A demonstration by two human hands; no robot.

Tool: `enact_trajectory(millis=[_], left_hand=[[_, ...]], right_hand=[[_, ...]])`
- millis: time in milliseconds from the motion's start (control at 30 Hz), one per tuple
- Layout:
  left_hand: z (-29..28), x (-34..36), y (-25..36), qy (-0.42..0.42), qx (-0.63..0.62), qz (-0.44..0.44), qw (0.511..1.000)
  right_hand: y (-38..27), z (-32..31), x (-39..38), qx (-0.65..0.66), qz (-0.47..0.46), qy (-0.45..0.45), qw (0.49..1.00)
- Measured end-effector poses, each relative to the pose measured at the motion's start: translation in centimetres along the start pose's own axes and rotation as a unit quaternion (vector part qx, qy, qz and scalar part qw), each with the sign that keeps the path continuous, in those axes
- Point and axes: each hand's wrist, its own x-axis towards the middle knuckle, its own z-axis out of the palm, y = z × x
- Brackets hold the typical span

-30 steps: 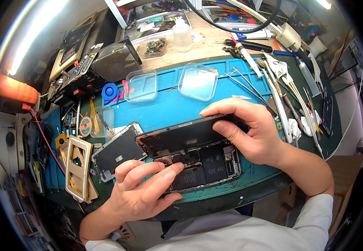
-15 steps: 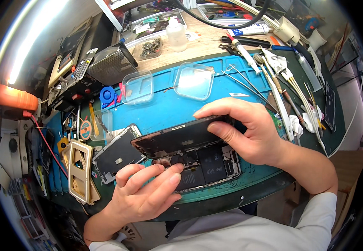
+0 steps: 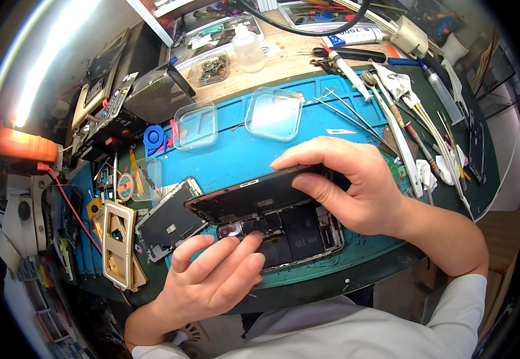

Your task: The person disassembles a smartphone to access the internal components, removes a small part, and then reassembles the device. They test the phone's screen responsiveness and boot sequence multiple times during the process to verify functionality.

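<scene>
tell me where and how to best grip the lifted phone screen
Probably take the lifted phone screen by its upper edge near the right end, coming from the right, thumb on the dark inner face. It is thin and tilted up, so that edge stands free, clear of the left hand; the right hand pinches it there.
</scene>
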Motion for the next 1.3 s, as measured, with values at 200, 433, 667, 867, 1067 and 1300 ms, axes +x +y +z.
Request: enact_trajectory(millis=[200,433,667,867,1067,1300], left_hand=[[0.2,0.4,0.0,0.005,0.000,0.016,1.000],[1.3,-0.1,-0.2,0.062,0.013,0.049,0.997],[1.2,-0.1,-0.2,0.057,-0.015,-0.001,0.998],[0.8,-0.1,-0.1,0.024,0.052,-0.001,0.998],[0.7,-0.2,0.0,0.020,0.073,-0.005,0.997],[0.5,-0.1,0.1,0.014,0.093,-0.001,0.996]], right_hand=[[0.1,0.1,0.0,-0.003,-0.003,0.001,1.000],[-0.2,-0.3,-0.1,-0.003,0.008,-0.018,1.000],[0.0,-0.1,0.0,-0.004,-0.001,0.000,1.000],[0.2,0.0,0.0,-0.002,-0.013,0.007,1.000],[0.2,0.0,0.0,0.000,-0.015,0.009,1.000],[0.2,0.1,0.0,0.003,-0.017,0.011,1.000]])
